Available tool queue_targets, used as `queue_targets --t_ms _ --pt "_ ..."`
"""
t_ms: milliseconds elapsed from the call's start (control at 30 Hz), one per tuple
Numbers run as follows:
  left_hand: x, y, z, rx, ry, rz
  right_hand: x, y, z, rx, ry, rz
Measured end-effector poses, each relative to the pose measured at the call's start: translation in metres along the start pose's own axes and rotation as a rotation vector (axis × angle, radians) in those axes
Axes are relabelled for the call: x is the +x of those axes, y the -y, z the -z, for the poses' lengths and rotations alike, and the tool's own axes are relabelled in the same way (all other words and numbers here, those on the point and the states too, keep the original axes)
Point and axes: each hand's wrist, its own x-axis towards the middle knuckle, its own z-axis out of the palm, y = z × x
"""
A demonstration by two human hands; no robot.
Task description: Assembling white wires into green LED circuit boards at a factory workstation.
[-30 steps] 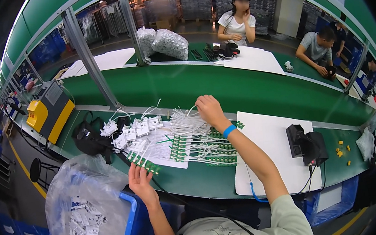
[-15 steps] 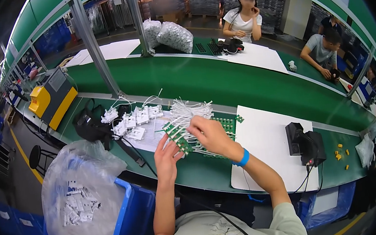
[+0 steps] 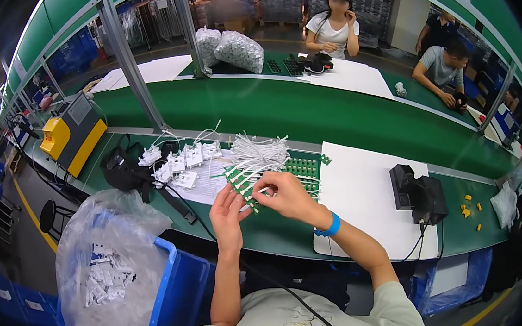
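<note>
My left hand [image 3: 225,219] grips a narrow green circuit board [image 3: 234,180] by its near edge, tilted above the bench. Thin white cables run from the board toward the right. At its near end, my right hand [image 3: 288,194] has thumb and forefinger pinched together around a white cable; the fingers partly hide the cable's tip. Just beyond lies a thick bundle of white cables [image 3: 260,152]. More green circuit boards [image 3: 304,166] with small pale parts rest to the right of the bundle, partly covered by my right hand.
White plastic housings [image 3: 193,156] with wires lie left of the boards on printed paper. A white sheet [image 3: 361,203] holds a black device [image 3: 427,196]. At the left stand a yellow-grey machine [image 3: 73,135] and a bag-lined blue bin [image 3: 166,287]. Two people sit across the bench.
My right hand has moved down and slightly left, from over the cables to the near end of the board. My left hand still holds the board.
</note>
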Motion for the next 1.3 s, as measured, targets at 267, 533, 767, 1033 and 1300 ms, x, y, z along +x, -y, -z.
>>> queue_targets --t_ms 267,533,767,1033,1300 --pt "-0.007 -0.001 0.002 0.047 0.052 -0.043 -0.002 -0.014 -0.007 0.275 0.034 -0.065" --pt "-0.008 -0.006 0.002 0.102 0.123 -0.181 0.001 -0.012 -0.004 0.365 0.106 -0.131" --pt "-0.009 -0.007 -0.001 0.15 0.14 -0.212 0.001 -0.009 -0.002 0.213 0.083 -0.038" --pt "-0.001 -0.003 -0.002 0.178 0.157 -0.185 0.002 -0.007 0.004 0.191 0.017 -0.069" --pt "0.001 0.004 -0.001 0.155 0.178 -0.181 0.001 -0.015 0.008 0.139 0.052 -0.026"
